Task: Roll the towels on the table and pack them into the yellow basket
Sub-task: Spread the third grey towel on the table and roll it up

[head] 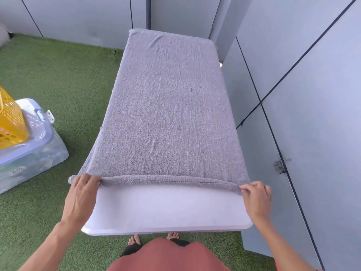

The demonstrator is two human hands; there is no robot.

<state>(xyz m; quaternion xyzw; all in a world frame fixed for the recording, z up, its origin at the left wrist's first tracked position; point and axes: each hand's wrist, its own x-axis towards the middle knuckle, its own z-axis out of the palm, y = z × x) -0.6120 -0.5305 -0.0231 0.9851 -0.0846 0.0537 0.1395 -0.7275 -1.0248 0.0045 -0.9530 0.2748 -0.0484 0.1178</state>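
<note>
A grey towel (168, 106) lies spread flat along the white table (168, 210), covering most of it. Its near edge is turned over into a thin roll across the table's width. My left hand (82, 194) grips the left end of that roll. My right hand (256, 198) pinches the right end. The yellow basket (11, 120) stands at the far left, cut off by the frame edge, and something pink shows through its lower holes.
The basket rests on a clear plastic storage box with a pale lid (33, 151) on green artificial turf (64, 79). Grey wall panels (304, 94) stand close along the table's right side and behind it. My bare feet are under the table's near edge.
</note>
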